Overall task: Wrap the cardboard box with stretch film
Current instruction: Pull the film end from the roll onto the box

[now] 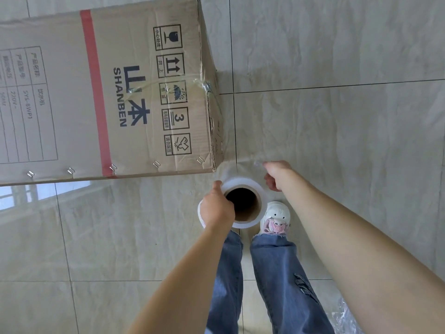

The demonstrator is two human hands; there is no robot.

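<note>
**Two hands on the film roll, box lying on tiled floor**

Two bare hands are seen over a glossy floor of large pale marbled tiles with thin dark grout lines. A window is reflected in the tile at the left edge.

The cardboard box is laid on its side on the floor, occupying the upper left. A red band, the word SHANBEN, handling symbols and a row of metal staples along the near edge are visible. Creased film and clear tape are seen at its right-hand edge.

The stretch film roll is held just beside the near right corner of the box, its open brown core facing the camera. The left hand is closed around the roll's left rim. The right hand is curled at the roll's far right side, with a thin sheet of film pinched in its fingers.

Blue jeans and a white shoe are visible below the roll. Crumpled clear plastic lies at the lower right.
</note>
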